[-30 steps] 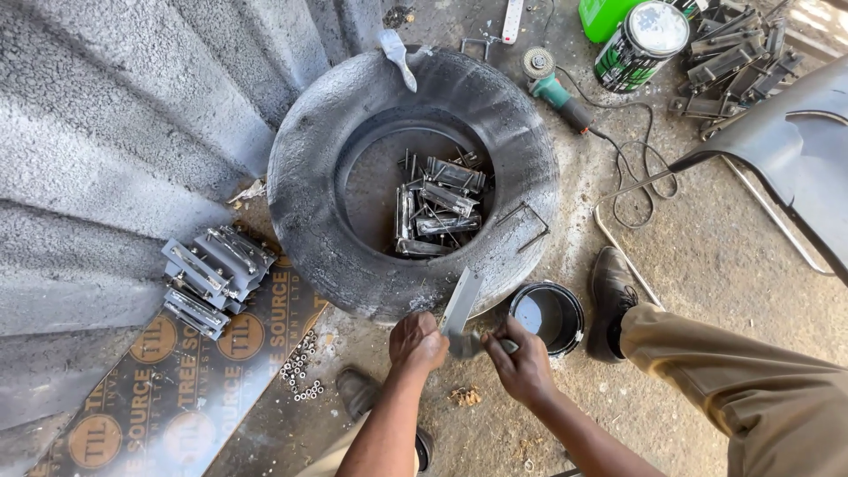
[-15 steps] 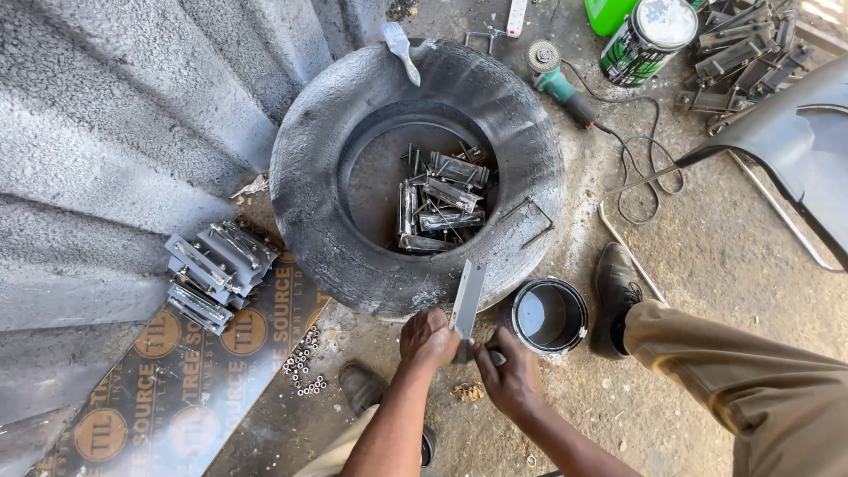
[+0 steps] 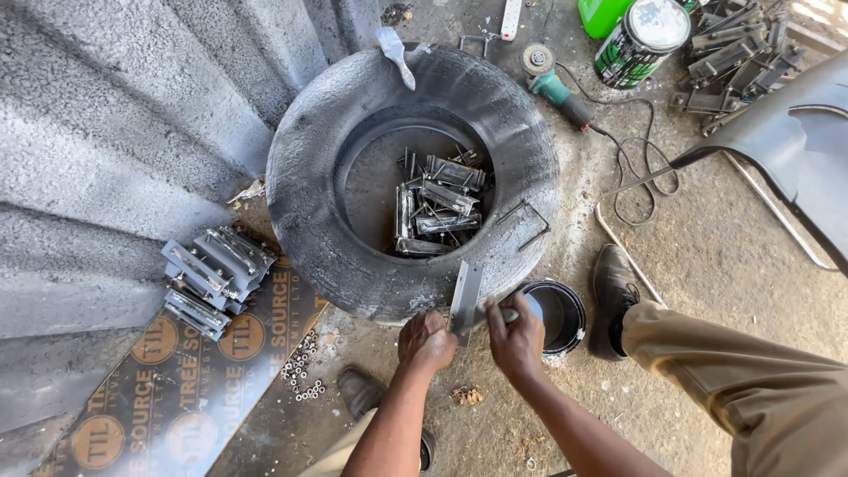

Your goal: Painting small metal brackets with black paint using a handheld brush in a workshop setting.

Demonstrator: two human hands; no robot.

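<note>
Left hand: your left hand (image 3: 427,342) is curled shut around the lower end of a flat metal strip (image 3: 465,299), just below the near edge of the tyre.
Right hand: your right hand (image 3: 516,338) is closed on a small brush (image 3: 505,313) whose tip meets the strip's lower part; the fingers hide most of the handle.
Strip: it stands nearly upright between your two hands, grey, with its upper end lying against the tyre's near wall.
Tyre: the tyre (image 3: 305,168) lies flat on the ground, coated in grey, directly ahead of your hands.
Inside the tyre: a pile of grey metal brackets (image 3: 439,205) sits in the hollow, toward its right side.
Tin: an open paint tin (image 3: 558,311) stands on the ground just right of your right hand, touching the tyre's edge or very nearly.
Shoe: a dark shoe (image 3: 612,291) is planted just right of the tin, with a tan trouser leg (image 3: 751,389) behind it.
Left side: more brackets (image 3: 212,274) are stacked on a printed board (image 3: 177,389), beside a scatter of small nuts (image 3: 303,374).
Far side: a second brush (image 3: 395,51) rests on the tyre's far rim; an angle grinder (image 3: 552,84) with its cord lies beyond, near a green-and-black can (image 3: 640,40).
</note>
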